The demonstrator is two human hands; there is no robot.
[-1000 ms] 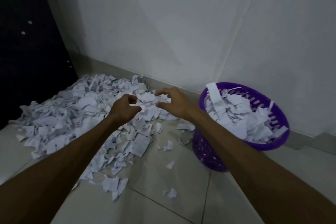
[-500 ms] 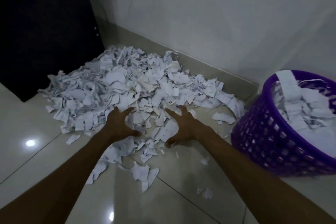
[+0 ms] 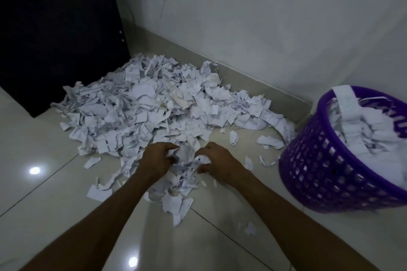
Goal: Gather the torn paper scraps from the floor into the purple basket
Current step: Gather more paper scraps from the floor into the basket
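Head view, nearest first: both forearms reached forward and down to the floor (image 3: 55, 182), and just short of the hands a few loose scraps (image 3: 176, 203) lay on the tile. The left hand (image 3: 157, 160) and the right hand (image 3: 217, 161) sat close together at the near edge of the paper pile (image 3: 154, 103), fingers curled inward toward each other round a small bunch of scraps (image 3: 187, 160) between them. The dim light and the overlapping paper made it hard to tell how much each hand actually held, but both looked closed on paper rather than spread flat.

Beyond the grip the pile widened and ran back to the skirting (image 3: 253, 79) and the white wall (image 3: 242, 17), with a dark panel (image 3: 55, 28) standing off to the left of the hands. To the right of the grip, with a few stray scraps between, stood the purple basket (image 3: 319, 171), already heaped with paper (image 3: 363, 125) near its rim.

The step in hand seemed to be the gathering of another handful. The next move would call for squeezing the bunch firmly from both sides, lifting it clear without shedding pieces, and carrying it rightward over the rim, where a nearly full basket leaves little room and scraps could slide off
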